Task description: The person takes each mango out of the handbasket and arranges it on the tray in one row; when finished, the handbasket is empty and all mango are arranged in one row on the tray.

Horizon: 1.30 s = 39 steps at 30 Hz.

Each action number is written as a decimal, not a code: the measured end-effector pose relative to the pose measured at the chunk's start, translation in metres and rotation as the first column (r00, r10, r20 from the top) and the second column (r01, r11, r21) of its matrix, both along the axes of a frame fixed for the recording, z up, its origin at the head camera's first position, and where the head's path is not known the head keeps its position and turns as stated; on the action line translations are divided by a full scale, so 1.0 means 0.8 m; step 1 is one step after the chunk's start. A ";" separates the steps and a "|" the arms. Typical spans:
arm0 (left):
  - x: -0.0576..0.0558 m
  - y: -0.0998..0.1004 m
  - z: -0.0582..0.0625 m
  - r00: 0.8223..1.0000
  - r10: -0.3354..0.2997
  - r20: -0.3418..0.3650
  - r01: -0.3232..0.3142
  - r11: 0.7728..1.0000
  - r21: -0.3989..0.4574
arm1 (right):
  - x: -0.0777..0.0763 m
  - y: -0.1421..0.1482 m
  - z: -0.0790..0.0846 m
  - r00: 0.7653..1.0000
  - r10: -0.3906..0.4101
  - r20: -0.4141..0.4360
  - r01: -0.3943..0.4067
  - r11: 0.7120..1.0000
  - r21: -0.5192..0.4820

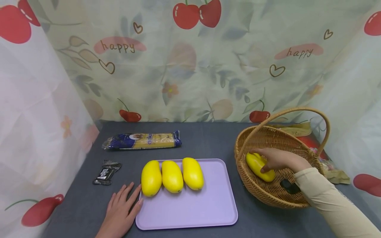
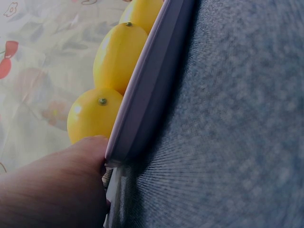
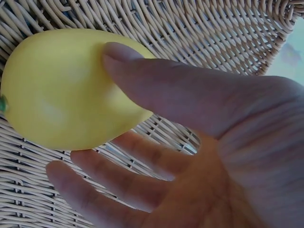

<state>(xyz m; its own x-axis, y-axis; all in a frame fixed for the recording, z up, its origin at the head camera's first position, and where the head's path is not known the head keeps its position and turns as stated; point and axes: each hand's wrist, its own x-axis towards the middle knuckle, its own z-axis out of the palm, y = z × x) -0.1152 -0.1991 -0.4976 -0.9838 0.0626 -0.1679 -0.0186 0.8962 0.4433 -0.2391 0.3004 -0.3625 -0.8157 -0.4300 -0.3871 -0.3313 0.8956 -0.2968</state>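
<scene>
In the head view, my right hand reaches into a wicker basket and grips a yellow mango. The right wrist view shows the thumb pressed on that mango, its fingers spread along the lower side. Three more mangoes stand side by side on a lilac tray: a left one, a middle one and a right one. My left hand lies with fingers extended at the tray's left rim, its thumb touching the rim.
A blue and yellow pasta packet lies behind the tray. Left of the tray is a small black wrapped packet. The basket's handle arches over its opening. A small black object shows beneath the right wrist. Packages lie behind the basket.
</scene>
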 end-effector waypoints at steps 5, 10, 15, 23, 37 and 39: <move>0.000 0.001 0.000 1.000 0.003 -0.001 -0.003 1.000 -0.004 | -0.002 0.002 -0.001 0.999 -0.029 0.030 0.030 1.000 -0.010; 0.000 0.002 0.000 1.000 0.006 -0.002 -0.006 1.000 -0.010 | -0.002 0.002 0.001 0.994 -0.075 0.074 0.075 0.997 0.011; 0.000 0.002 0.001 1.000 0.007 -0.002 -0.007 1.000 -0.009 | 0.001 0.002 0.002 0.974 -0.154 0.167 0.161 0.987 -0.028; 0.000 0.002 0.001 1.000 0.006 -0.006 -0.006 1.000 -0.009 | 0.003 0.000 0.002 0.960 -0.186 0.208 0.198 0.979 -0.040; 0.000 0.001 0.000 1.000 0.002 -0.004 -0.002 1.000 0.000 | 0.002 0.002 0.002 0.965 -0.171 0.199 0.182 0.983 -0.039; -0.001 0.001 -0.001 1.000 0.002 -0.007 -0.002 1.000 -0.003 | 0.002 0.002 0.002 0.965 -0.171 0.200 0.183 0.982 -0.040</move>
<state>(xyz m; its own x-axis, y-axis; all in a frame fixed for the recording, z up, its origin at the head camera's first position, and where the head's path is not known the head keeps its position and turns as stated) -0.1156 -0.1985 -0.4983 -0.9850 0.0604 -0.1615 -0.0172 0.8975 0.4407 -0.2373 0.3018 -0.3606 -0.7922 -0.3116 -0.5248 -0.0998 0.9144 -0.3924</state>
